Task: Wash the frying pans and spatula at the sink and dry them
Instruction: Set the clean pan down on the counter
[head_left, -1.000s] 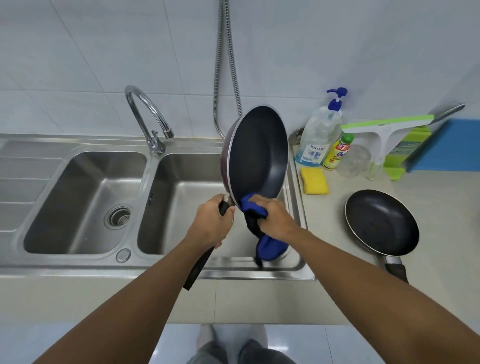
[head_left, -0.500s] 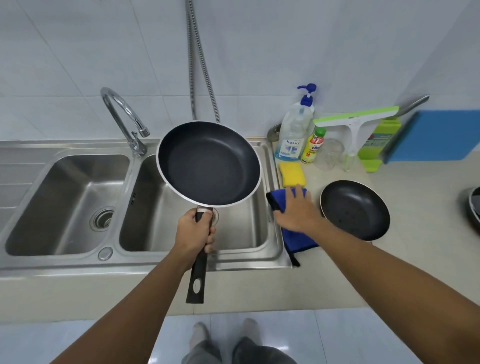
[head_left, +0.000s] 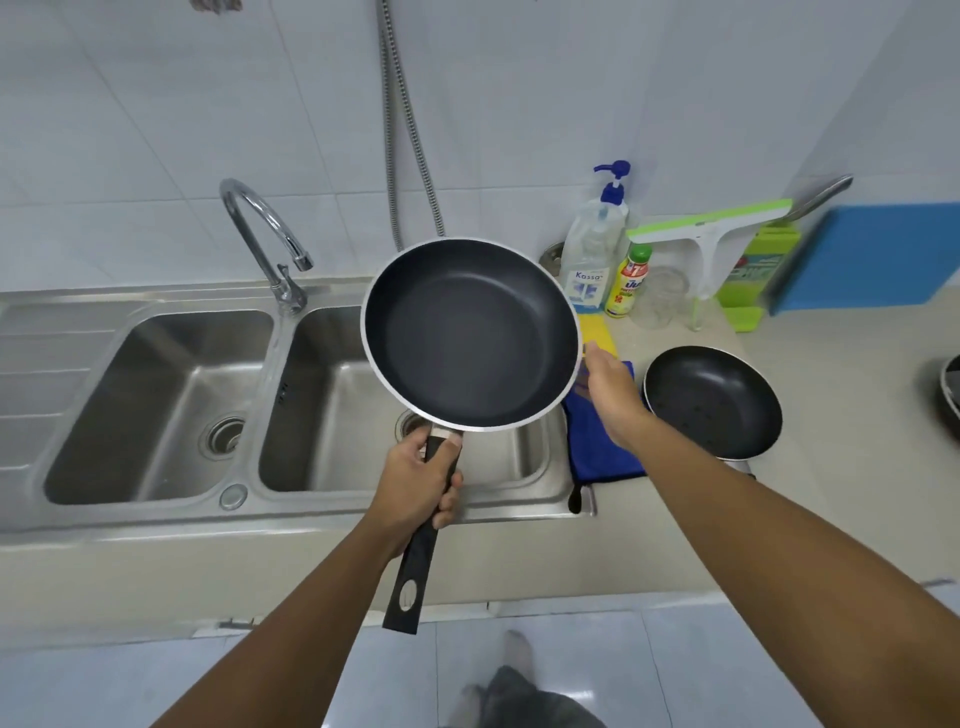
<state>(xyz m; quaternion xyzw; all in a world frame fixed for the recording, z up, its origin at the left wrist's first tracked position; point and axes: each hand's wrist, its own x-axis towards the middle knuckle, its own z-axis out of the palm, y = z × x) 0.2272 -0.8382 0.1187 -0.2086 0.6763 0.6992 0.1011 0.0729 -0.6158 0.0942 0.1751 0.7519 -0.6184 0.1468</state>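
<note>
I count two frying pans: the held pan (head_left: 470, 332) at twelve o'clock, the counter pan (head_left: 711, 400) at three. Two basins: left basin (head_left: 156, 395), right basin (head_left: 322, 415). Two bottles: pump bottle (head_left: 592, 249), yellow bottle (head_left: 626, 291). One tap (head_left: 265, 234), one sponge (head_left: 597, 331), one blue cloth (head_left: 602, 452), one squeegee (head_left: 709, 228).

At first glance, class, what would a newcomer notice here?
The large black frying pan, held over the right sink basin by the left hand gripping its handle. Then the right hand over the blue cloth on the counter, beside a smaller frying pan.
</note>
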